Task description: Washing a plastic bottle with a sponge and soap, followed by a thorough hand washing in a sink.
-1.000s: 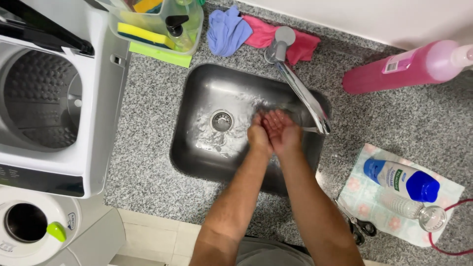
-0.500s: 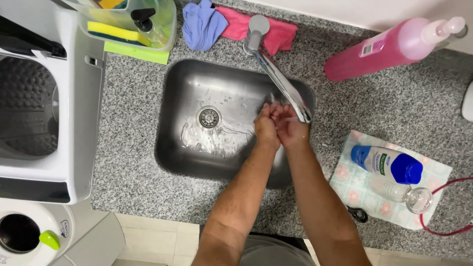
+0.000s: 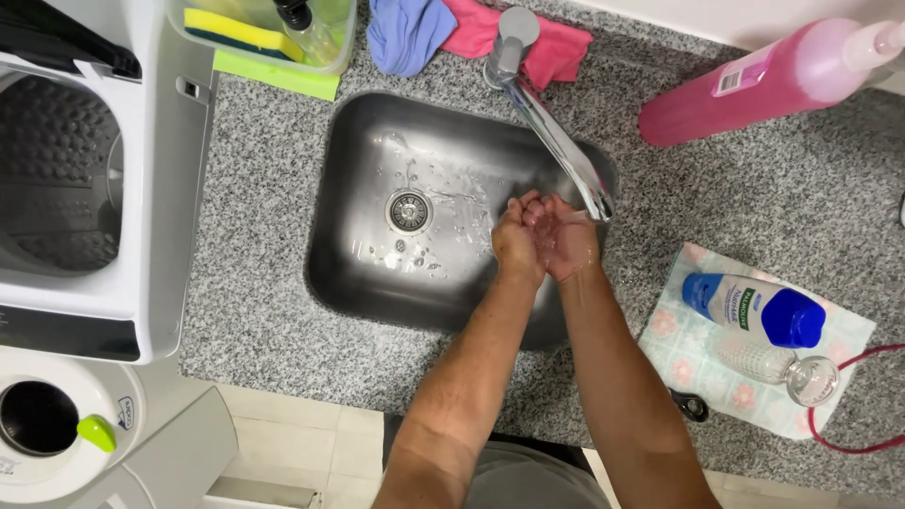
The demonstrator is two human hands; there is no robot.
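Observation:
My left hand (image 3: 516, 238) and my right hand (image 3: 567, 236) are pressed together over the right side of the steel sink (image 3: 363, 273), just under the spout of the long chrome tap (image 3: 558, 141). The fingers overlap and hold nothing. Water drops and a wet streak lie on the sink floor near the round drain (image 3: 409, 210).
A top-loading washing machine (image 3: 85, 179) stands left of the granite counter (image 3: 255, 283). A tub with sponges (image 3: 259, 33), blue and pink cloths (image 3: 452, 33) lie behind the sink. A pink bottle (image 3: 764, 80), a blue-capped bottle (image 3: 754, 306) and a clear glass (image 3: 782, 368) on a patterned cloth sit right.
The view has shifted, so the sink sits further right in the frame. My hands stay clasped under the tap, rubbing against each other.

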